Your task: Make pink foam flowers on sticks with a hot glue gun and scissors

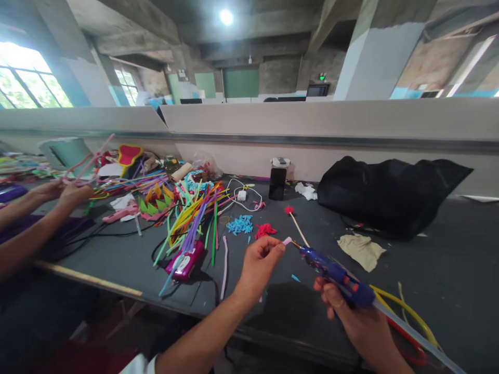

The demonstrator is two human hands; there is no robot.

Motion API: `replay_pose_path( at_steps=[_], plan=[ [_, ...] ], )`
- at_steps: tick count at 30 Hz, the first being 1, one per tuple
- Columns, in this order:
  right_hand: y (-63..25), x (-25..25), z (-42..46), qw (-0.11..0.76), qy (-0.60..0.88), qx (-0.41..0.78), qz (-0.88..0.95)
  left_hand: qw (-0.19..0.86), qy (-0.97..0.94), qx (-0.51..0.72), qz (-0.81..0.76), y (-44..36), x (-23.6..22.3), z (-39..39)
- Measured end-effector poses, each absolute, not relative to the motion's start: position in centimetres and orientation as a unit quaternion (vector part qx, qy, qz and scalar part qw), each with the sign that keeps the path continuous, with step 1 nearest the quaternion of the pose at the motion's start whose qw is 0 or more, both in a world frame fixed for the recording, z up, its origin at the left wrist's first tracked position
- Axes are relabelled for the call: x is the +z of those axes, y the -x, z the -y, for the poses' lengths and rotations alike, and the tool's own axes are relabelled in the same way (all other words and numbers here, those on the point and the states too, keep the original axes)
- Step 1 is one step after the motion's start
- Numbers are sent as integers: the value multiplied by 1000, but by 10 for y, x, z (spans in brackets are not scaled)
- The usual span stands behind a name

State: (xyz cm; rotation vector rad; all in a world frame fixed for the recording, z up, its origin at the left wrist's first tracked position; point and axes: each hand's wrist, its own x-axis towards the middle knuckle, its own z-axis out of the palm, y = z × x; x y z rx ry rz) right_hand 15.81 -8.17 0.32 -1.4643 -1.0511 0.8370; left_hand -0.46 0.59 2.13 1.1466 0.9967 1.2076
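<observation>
Left hand offering a short lilac pipe-cleaner piece (pixel 287 241) to a blue glue gun (pixel 337 278).
Near the front edge of the surface (pixel 448 254), the left hand (pixel 262 259) pinches the piece between thumb and forefinger, while the fingers of the right hand (pixel 353 314) wrap the gun's grip; its nozzle stands at the piece, contact unclear. Farther from that edge lie a heap of blue pieces (pixel 240 224), a heap of red pieces (pixel 265 230) and a red-tipped stick (pixel 298 227).
</observation>
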Motion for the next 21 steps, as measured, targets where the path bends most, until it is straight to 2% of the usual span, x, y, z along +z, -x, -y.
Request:
replay_pose_path(
  at_steps=[21],
  plan=[
    [-167,-4,82,531,637,303,469,549,-502,520,-419,4,21,-6]
  ],
)
